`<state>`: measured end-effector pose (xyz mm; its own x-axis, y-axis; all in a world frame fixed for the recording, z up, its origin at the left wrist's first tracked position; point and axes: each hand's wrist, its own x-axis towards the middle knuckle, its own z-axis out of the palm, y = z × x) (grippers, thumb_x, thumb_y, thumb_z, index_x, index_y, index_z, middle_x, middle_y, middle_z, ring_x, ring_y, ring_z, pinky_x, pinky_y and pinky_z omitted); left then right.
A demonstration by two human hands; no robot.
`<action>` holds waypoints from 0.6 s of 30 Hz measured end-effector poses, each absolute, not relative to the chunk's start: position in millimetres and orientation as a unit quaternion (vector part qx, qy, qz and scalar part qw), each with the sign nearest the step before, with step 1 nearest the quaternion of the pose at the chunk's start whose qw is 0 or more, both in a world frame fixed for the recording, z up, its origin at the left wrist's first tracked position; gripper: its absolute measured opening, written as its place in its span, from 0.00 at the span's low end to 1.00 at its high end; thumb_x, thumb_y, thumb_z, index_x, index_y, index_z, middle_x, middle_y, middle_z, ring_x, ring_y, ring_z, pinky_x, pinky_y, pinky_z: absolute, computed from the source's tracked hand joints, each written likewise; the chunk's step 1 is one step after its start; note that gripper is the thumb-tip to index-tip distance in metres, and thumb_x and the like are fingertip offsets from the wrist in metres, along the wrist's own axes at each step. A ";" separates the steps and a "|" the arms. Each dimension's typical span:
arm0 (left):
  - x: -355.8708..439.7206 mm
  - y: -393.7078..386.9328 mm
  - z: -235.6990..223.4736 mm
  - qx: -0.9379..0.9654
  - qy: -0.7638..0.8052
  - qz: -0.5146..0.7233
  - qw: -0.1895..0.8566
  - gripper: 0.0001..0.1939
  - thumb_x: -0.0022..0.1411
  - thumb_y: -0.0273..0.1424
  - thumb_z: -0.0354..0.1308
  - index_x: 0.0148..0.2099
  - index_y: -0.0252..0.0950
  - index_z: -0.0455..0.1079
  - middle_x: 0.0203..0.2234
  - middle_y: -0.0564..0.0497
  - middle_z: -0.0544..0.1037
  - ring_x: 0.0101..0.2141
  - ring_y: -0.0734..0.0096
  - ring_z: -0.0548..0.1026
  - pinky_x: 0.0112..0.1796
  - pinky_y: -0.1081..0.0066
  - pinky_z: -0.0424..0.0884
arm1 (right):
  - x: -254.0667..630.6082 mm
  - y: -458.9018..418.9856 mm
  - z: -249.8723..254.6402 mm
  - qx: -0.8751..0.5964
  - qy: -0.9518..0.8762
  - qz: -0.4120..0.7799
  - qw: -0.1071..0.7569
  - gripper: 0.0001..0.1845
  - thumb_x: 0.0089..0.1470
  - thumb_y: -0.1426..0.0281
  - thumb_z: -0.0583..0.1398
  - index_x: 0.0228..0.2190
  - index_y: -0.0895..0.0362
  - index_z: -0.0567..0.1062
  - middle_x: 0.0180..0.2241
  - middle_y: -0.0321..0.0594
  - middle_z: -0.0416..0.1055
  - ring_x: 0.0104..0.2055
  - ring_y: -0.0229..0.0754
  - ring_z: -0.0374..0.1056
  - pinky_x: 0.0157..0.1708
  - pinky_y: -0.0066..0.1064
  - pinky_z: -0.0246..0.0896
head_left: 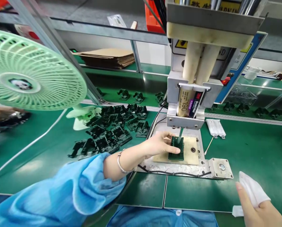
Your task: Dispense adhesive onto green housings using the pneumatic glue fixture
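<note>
Evidently, left fingers [176, 150] pinch a boxy, dark plastic part [177, 148]; right fingers [242, 194] pinch crumpled white cloth [252, 188].

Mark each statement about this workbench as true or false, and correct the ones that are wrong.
1. The left hand holds a dark part beneath the nozzle of the machine. True.
2. The right hand grips a screwdriver. False: it holds a thin white wipe.
3. The fan is bright red. False: it is pale green.
4. A stack of cardboard sheets lies beyond the pile of dark parts. True.
5. The bracelet circles the right wrist. False: it is on the left wrist.
</note>
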<state>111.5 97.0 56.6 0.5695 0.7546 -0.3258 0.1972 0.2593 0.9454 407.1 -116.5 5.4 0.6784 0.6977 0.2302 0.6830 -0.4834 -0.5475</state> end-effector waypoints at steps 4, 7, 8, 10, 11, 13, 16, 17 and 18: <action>115.7 97.9 45.4 0.657 0.372 0.251 0.606 0.31 0.44 0.38 0.77 0.47 0.37 0.66 0.47 0.43 0.76 0.53 0.56 0.74 0.59 0.56 0.66 | 424.0 -117.8 2.1 -0.873 -0.370 0.048 0.316 0.25 0.51 0.49 0.66 0.14 0.52 0.73 0.12 0.40 0.70 0.13 0.47 0.68 0.11 0.33 0.61; 113.3 92.8 39.0 0.703 0.381 0.251 0.545 0.31 0.51 0.40 0.74 0.53 0.36 0.67 0.52 0.40 0.74 0.57 0.48 0.71 0.63 0.49 0.61 | 424.5 -106.0 -3.3 -0.878 -0.346 0.086 0.319 0.27 0.50 0.48 0.65 0.12 0.51 0.70 0.13 0.42 0.70 0.16 0.48 0.69 0.14 0.33 0.62; 110.3 91.1 39.0 0.723 0.389 0.245 0.515 0.35 0.51 0.42 0.74 0.57 0.37 0.67 0.56 0.38 0.72 0.60 0.44 0.68 0.64 0.47 0.59 | 422.9 -99.8 -5.2 -0.885 -0.325 0.096 0.321 0.27 0.50 0.48 0.65 0.11 0.52 0.69 0.13 0.43 0.70 0.17 0.48 0.69 0.15 0.34 0.63; 99.3 87.7 43.1 0.773 0.412 0.218 0.430 0.48 0.46 0.47 0.75 0.65 0.37 0.62 0.65 0.36 0.62 0.66 0.37 0.57 0.66 0.44 0.53 | 419.0 -85.7 -8.6 -0.901 -0.276 0.110 0.315 0.28 0.47 0.48 0.65 0.11 0.51 0.66 0.14 0.44 0.70 0.19 0.49 0.69 0.19 0.36 0.64; 90.9 85.6 46.8 0.793 0.426 0.209 0.381 0.53 0.46 0.50 0.74 0.69 0.38 0.58 0.69 0.37 0.56 0.69 0.37 0.52 0.67 0.44 0.51 | 417.1 -78.5 -9.8 -0.909 -0.253 0.114 0.311 0.28 0.46 0.48 0.66 0.10 0.51 0.65 0.14 0.45 0.70 0.20 0.48 0.68 0.20 0.36 0.64; 68.5 80.2 54.9 0.801 0.471 0.216 0.301 0.54 0.50 0.55 0.68 0.71 0.38 0.53 0.71 0.39 0.52 0.70 0.39 0.48 0.67 0.46 0.51 | 414.5 -65.7 -11.3 -0.910 -0.222 0.139 0.321 0.27 0.44 0.46 0.66 0.13 0.53 0.67 0.16 0.45 0.71 0.21 0.48 0.68 0.21 0.37 0.64; 28.3 68.0 58.3 0.730 0.561 0.247 0.301 0.39 0.59 0.58 0.57 0.64 0.39 0.65 0.65 0.41 0.66 0.64 0.42 0.63 0.62 0.48 0.63 | 414.0 -54.8 -14.4 -0.881 -0.211 0.198 0.374 0.27 0.40 0.45 0.68 0.21 0.56 0.74 0.22 0.44 0.75 0.24 0.48 0.70 0.22 0.35 0.65; 16.2 63.0 55.2 0.700 0.584 0.244 0.330 0.37 0.59 0.59 0.56 0.61 0.38 0.69 0.61 0.41 0.70 0.60 0.41 0.68 0.59 0.50 0.69 | 415.5 -53.8 -17.1 -0.874 -0.215 0.207 0.383 0.27 0.38 0.44 0.69 0.21 0.56 0.73 0.21 0.43 0.75 0.23 0.47 0.70 0.20 0.35 0.64; 6.1 57.6 49.9 0.672 0.597 0.244 0.364 0.37 0.57 0.60 0.57 0.57 0.37 0.72 0.58 0.40 0.74 0.57 0.42 0.72 0.55 0.51 0.73 | 418.4 -54.1 -21.1 -0.872 -0.221 0.208 0.384 0.28 0.37 0.43 0.70 0.19 0.55 0.72 0.20 0.42 0.74 0.22 0.46 0.69 0.19 0.34 0.63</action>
